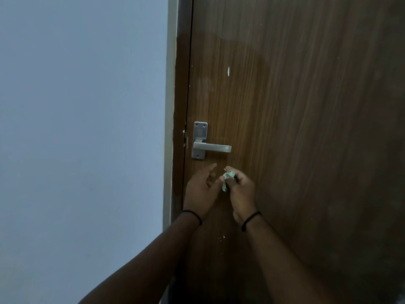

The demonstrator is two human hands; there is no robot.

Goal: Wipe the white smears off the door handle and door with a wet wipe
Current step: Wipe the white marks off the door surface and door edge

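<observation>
R hand (240, 189) pinches balled wipe (226, 179) just below handle (211, 148), lever lying sideways; L hand (200, 189) loose-fingered, w/ nothing held.

Here's the wooden door (295, 128), brown with vertical grain, filling the right side of the view. Fixed flat against it near its left edge is a metal plate (199, 130) with screws at top and bottom, and from it the door handle (212, 148) runs level to the right. A white smear (228, 71) sits on the wood well above the handle. Small white specks (221, 238) dot the wood lower down. A paler, hazy patch (219, 51) spreads across the upper panel.
</observation>
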